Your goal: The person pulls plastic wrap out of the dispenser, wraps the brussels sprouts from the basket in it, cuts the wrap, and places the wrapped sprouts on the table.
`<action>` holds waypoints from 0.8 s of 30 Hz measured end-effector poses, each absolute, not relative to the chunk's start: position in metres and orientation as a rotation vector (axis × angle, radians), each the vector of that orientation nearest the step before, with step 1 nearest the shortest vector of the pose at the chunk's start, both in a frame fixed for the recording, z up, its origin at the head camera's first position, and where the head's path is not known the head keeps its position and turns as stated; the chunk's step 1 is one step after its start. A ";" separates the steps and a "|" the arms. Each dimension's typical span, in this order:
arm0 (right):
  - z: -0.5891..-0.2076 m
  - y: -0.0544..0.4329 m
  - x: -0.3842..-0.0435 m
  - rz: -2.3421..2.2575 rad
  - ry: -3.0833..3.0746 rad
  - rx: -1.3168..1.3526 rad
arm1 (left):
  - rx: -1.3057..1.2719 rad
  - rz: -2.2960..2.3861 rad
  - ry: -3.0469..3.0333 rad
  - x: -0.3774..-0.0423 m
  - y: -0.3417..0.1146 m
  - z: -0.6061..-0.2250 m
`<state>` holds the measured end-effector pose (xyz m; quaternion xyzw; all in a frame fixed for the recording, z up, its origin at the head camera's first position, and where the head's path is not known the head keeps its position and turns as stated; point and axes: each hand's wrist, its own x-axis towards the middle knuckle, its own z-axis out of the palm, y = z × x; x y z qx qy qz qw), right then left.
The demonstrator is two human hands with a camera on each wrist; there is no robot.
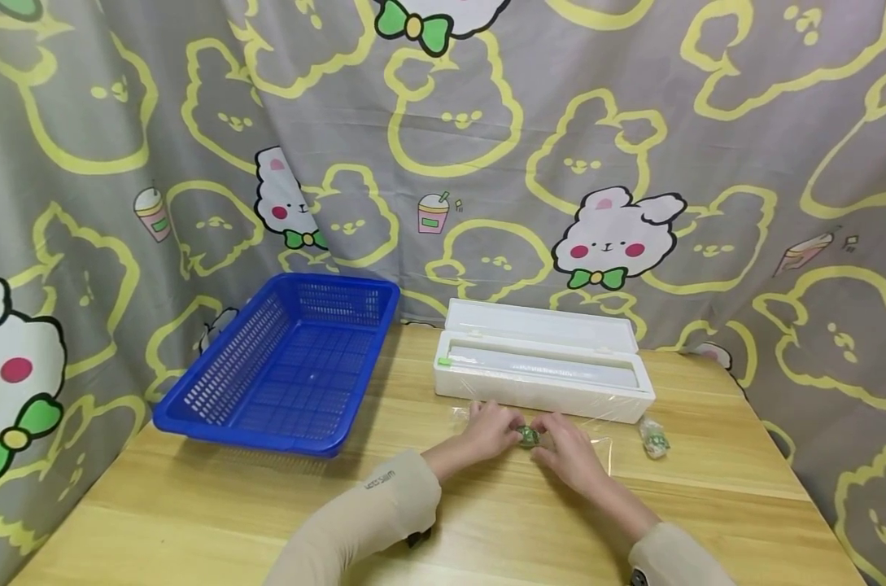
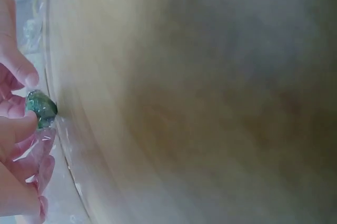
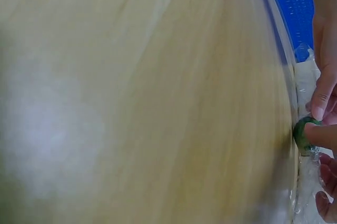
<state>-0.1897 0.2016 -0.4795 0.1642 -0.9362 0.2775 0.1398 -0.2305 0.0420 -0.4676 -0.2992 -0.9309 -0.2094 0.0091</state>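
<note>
A small, glossy green rounded object with a mottled surface (image 1: 528, 437) sits between both hands, with clear plastic film (image 1: 596, 456) spread under and around it. My left hand (image 1: 490, 431) pinches it from the left, its thumb against the green side in the left wrist view. From the right, my right hand (image 1: 569, 452) grips it with thumb and fingers, as the right wrist view also shows at the green object (image 3: 304, 134). Film bunches around the fingers of the left hand (image 2: 21, 155). Just beyond the hands stands an open white box (image 1: 545, 391) holding a roll of film (image 1: 545, 366).
Right of the box lies another small green-and-white bundle (image 1: 655, 439) in crumpled clear film. A large blue plastic basket (image 1: 267, 439) stands at the left on the wooden table (image 1: 486, 529). Behind the table hangs a patterned grey curtain (image 1: 369, 114).
</note>
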 end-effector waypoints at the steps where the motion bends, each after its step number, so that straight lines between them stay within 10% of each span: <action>1: -0.480 0.201 -0.191 0.793 -2.716 0.467 | -0.934 -0.647 -2.912 -0.231 0.042 -0.468; 24: -0.482 0.203 -0.211 0.594 -2.709 0.505 | -0.990 -0.271 -2.920 -0.229 0.040 -0.455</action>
